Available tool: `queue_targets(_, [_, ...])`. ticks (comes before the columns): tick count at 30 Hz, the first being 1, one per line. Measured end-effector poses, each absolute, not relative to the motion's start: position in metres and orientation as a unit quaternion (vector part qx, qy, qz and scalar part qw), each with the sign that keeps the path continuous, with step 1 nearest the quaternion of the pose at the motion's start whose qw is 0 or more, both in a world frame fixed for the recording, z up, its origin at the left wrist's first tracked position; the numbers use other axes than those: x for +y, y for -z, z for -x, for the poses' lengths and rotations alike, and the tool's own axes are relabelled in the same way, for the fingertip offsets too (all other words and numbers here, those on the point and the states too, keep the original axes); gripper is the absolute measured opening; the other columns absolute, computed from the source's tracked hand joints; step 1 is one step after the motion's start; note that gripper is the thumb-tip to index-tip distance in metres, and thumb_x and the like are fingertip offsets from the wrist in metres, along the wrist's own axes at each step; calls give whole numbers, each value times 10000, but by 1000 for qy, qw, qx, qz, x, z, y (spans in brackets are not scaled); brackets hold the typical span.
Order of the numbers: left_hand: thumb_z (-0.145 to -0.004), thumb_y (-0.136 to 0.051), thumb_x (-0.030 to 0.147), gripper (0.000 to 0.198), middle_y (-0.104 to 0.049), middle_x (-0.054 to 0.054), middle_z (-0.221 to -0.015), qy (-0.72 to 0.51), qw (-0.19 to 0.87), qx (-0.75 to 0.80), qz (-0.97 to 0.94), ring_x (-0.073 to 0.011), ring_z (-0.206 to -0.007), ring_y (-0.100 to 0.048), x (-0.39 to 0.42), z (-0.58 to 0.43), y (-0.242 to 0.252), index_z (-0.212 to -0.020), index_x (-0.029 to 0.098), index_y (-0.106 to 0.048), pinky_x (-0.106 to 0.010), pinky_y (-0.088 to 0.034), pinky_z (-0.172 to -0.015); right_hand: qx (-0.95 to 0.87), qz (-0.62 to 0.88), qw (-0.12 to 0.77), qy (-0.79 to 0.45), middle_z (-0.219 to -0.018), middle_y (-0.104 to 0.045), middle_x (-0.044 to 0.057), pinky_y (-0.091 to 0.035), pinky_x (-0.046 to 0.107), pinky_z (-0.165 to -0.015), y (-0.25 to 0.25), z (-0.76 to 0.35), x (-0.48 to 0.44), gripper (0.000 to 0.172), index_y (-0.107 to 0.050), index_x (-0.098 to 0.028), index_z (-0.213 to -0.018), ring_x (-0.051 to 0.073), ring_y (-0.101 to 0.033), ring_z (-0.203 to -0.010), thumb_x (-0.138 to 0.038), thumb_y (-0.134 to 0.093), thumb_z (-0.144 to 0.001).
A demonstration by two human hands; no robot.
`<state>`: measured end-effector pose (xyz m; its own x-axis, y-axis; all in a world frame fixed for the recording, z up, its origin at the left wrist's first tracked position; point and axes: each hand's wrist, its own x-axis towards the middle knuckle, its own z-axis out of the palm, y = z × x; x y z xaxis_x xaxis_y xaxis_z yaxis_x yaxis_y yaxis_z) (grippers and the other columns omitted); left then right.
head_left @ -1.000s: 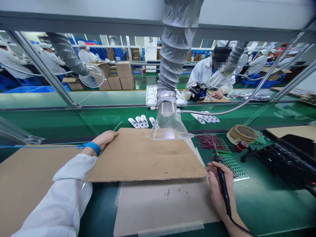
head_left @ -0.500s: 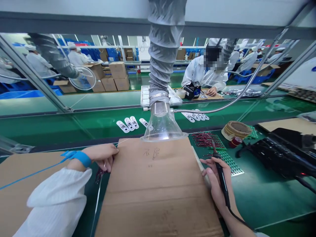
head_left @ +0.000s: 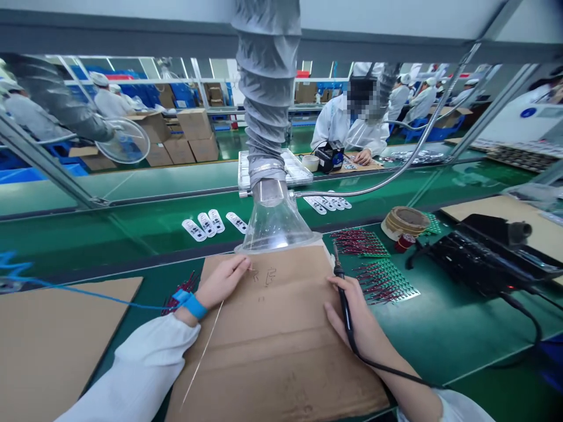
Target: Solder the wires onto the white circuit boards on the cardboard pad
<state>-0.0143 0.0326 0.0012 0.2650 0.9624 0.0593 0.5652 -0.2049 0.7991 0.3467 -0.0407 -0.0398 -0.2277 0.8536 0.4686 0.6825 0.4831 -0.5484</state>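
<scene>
The left hand [head_left: 222, 282] lies over the cardboard sheet [head_left: 281, 357], its fingertips [head_left: 240, 264] pinching a thin wire [head_left: 251, 269] whose end pokes out beyond them. A blue anti-static wrist strap [head_left: 193, 306] circles that wrist. The right hand [head_left: 352, 308] wraps a black soldering iron [head_left: 345, 310] in a pen grip at the sheet's right edge, tip pointing away from the person. Just past the sheet's far edge hangs a clear fume extractor hood [head_left: 275, 228]. To the sheet's right lie green circuit-board panels [head_left: 382, 281] bristling with red-bodied parts. The work looks like hand soldering, both tools readied; the next move seems to call for bringing iron tip and wire together at a joint.
</scene>
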Motion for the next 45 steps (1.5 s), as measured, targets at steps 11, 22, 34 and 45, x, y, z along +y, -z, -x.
queue_targets(11, [-1077,-368,585,497,-705,-46,-802,-252,283,540,-751,-238,-811,-649,49,-6,5,-807,227,-584,-346,-524,-814,-833,472,274,-85,-1523,-538,183,-558,648,-1178,48,-351,-8,604,-477,-306,-1583,386,-609,-1421,-105,-551,-1018])
queue_targets(22, [-1056,-399,572,520,-825,-137,-1004,-252,238,550,-760,-350,-1032,-745,82,-15,20,-1002,204,-762,-456,-554,-1078,-771,477,412,-92,-1305,-696,149,-617,505,-1070,-4,-360,27,312,-658,-237,-1383,293,-728,-1189,-302,-486,-1130])
queue_targets(34, [-1054,-416,620,597,-854,-130,-1218,-215,211,569,-765,-377,-1189,-771,80,-13,25,-1232,214,-815,-427,-605,-1028,-459,622,628,-92,-697,-693,50,-538,374,-489,-28,-536,75,547,-685,-211,-982,245,-671,-579,-737,-790,-873])
queue_targets(45, [-1003,-428,692,625,-869,-137,-1114,-193,190,597,-755,-422,-1094,-788,81,-13,30,-1111,245,-851,-492,-625,-1007,-307,670,667,107,-759,-619,99,-474,412,-636,-92,-654,-8,612,-690,-201,-904,199,-578,-643,-665,-361,-1128])
